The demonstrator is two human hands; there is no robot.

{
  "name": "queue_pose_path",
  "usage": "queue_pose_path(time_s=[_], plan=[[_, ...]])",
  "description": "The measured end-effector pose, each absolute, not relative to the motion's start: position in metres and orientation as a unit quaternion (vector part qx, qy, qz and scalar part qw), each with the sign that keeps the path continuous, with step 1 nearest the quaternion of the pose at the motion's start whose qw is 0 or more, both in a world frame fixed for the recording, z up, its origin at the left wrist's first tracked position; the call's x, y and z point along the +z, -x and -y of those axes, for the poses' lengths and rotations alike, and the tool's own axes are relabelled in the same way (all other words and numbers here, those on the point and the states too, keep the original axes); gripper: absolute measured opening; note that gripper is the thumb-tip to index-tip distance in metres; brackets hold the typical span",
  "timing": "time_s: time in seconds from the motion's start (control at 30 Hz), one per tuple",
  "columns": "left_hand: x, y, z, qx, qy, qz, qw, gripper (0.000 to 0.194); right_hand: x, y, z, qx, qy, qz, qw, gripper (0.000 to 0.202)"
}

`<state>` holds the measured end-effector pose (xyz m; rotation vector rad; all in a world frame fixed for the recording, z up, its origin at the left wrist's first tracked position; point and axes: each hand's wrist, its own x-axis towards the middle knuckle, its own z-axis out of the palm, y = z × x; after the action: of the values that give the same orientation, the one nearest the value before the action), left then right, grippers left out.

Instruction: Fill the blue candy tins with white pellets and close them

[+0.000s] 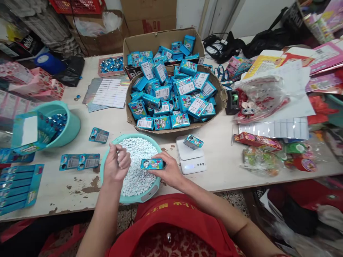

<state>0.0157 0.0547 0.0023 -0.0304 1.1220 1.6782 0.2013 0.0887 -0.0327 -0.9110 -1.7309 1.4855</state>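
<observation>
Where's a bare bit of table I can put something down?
There's a bare patch of table between the white scale and the bagged sweets. Another, with chipped paint, lies between the flat blue cartons, the teal bowl and the front edge. It's crowded behind the scale, where blue boxes pile up.

Red apron (199,225) with yellow lettering (169,206)
</observation>
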Motion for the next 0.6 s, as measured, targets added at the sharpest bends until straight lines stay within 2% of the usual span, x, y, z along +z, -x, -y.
queue_pose_path(time_s=[0.13, 0.37, 0.5, 0.6], plan=[[-0.028, -0.002, -0.039, 0.604, 0.164, -0.51, 0.59, 0.039, -0.034, -0.232, -0.078, 0.579, 0.367, 0.647, 0.335, 0.036], [-0.037, -0.018, -0.031, 0.582, 0.211, -0.563, 0.548, 0.019, -0.032, -0.296, -0.07, 0.576, 0.491, 0.556, 0.342, 0.035], [-0.034, -0.039, -0.042, 0.49, 0.03, -0.625, 0.606, 0.001, -0.036, -0.336, -0.073, 0.541, 0.574, 0.487, 0.375, 0.036], [-0.03, -0.064, -0.073, 0.336, -0.224, -0.648, 0.646, 0.013, -0.042, -0.36, -0.079, 0.502, 0.623, 0.46, 0.385, 0.038]])
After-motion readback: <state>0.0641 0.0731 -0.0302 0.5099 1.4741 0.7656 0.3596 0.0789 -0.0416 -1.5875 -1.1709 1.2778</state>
